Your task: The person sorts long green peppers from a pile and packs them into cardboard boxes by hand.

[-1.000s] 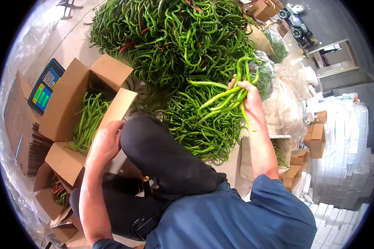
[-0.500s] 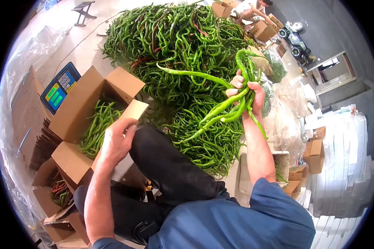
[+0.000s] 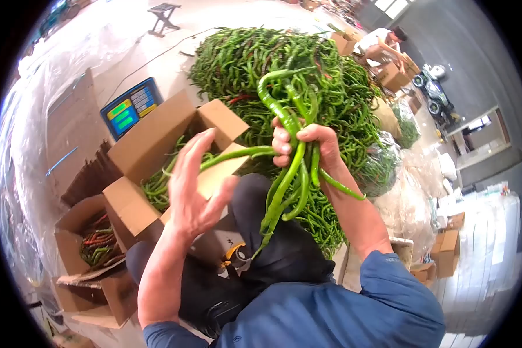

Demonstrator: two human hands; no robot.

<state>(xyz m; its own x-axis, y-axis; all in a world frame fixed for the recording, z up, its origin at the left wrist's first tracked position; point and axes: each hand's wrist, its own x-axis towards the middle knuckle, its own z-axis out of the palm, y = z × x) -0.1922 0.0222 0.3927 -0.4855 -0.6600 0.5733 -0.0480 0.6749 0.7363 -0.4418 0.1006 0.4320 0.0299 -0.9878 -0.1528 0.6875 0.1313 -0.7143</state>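
Observation:
A bunch of long green chili peppers (image 3: 273, 100) is in my right hand (image 3: 321, 139), its fingers wrapped round the middle. Some peppers curl upward and others hang down over my knee; one stretches left toward my left hand (image 3: 192, 191). That hand is raised in front of the open cardboard box (image 3: 151, 136), fingers stretched and thumb apart, holding nothing. Inside the box lie more green chili peppers (image 3: 155, 190), partly hidden by my hand and the flaps. Behind my right hand rises a large heap of green chili peppers (image 3: 238, 61) with a few red ones.
A scale with a lit display (image 3: 132, 108) stands behind the box. At lower left, another box (image 3: 69, 243) holds red and green peppers. A co-worker (image 3: 383, 43) bends over a carton (image 3: 395, 76) at the back right. Filled plastic bags (image 3: 383, 168) lie right of the heap.
My right hand has moved left with the peppers, toward my body's middle. My left hand has come off the box flap, risen and opened. The view has shifted.

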